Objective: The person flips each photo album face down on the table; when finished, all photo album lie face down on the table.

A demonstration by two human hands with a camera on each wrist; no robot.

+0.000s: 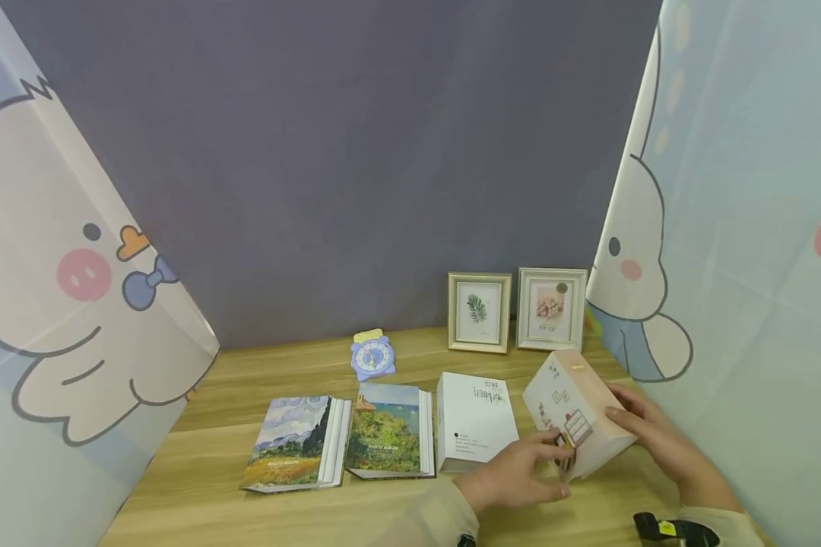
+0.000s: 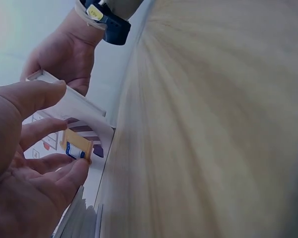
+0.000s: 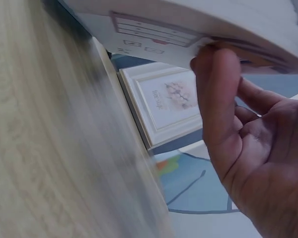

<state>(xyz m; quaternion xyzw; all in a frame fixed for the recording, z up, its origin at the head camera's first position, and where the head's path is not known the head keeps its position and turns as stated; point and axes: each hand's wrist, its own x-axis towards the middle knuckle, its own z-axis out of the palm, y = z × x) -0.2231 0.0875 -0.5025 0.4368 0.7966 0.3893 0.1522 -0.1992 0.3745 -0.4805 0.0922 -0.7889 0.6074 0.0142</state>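
Note:
A pale pink and white box (image 1: 578, 414) with small printed drawings stands tilted at the right of the table. My right hand (image 1: 646, 425) holds it by its right side, with the thumb on the pink face. In the right wrist view my right hand (image 3: 258, 134) reaches up against the box's printed face (image 3: 149, 37). From the left, my left hand (image 1: 520, 471) meets the lower printed face. The left wrist view shows its fingertips (image 2: 82, 171) beside an orange and blue patch on that face, thumb apart from the other fingers.
Left of the tilted box lies a white box (image 1: 475, 418) with dark lettering. Two photo albums (image 1: 290, 441) (image 1: 386, 433) lie farther left. A blue clock-shaped item (image 1: 372, 357) sits behind them. Two picture frames (image 1: 479, 311) (image 1: 551, 308) stand at the back before the grey curtain (image 1: 315, 167).

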